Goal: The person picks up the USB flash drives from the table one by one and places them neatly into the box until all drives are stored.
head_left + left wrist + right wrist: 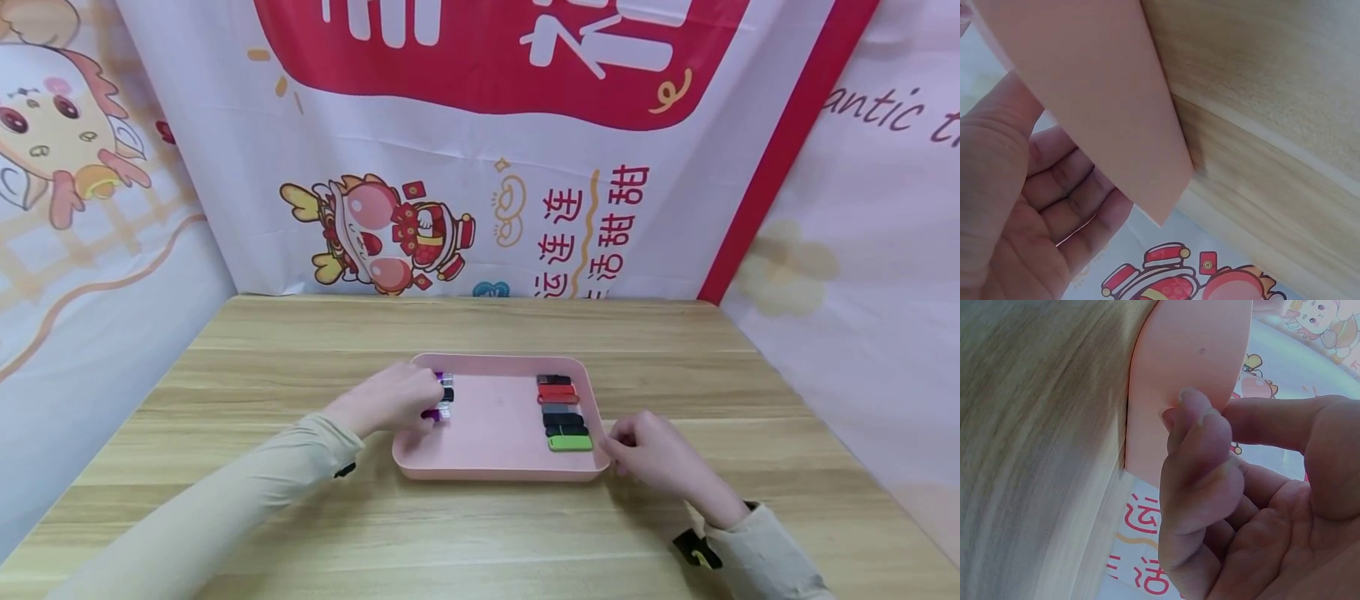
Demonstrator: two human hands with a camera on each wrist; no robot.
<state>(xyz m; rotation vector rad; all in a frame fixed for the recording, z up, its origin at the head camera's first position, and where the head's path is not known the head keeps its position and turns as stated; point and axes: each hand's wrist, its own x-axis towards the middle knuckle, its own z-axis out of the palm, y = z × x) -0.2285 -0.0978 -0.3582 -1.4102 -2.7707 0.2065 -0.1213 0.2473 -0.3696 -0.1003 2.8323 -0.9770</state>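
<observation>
My left hand [393,398] reaches over the left wall of a pink tray [495,475], above a group of USB flash drives [447,394] in purple, black and silver, and partly covers them. In the left wrist view the tray wall [1097,94] hides its fingertips, so whether they pinch a drive does not show. At the front right corner, my right hand [652,454] is outside the tray, its fingers loosely bent and its thumb against the outer wall [1191,350]. Inside, along the right end, several USB flash drives [562,419] lie in a column; the nearest is green [570,443].
The tray stands on a wood-grain table [465,533]. Behind the table's far edge hangs a printed cloth [465,133] with red shapes, lettering and a cartoon figure. More printed cloth [847,275] hangs at the sides.
</observation>
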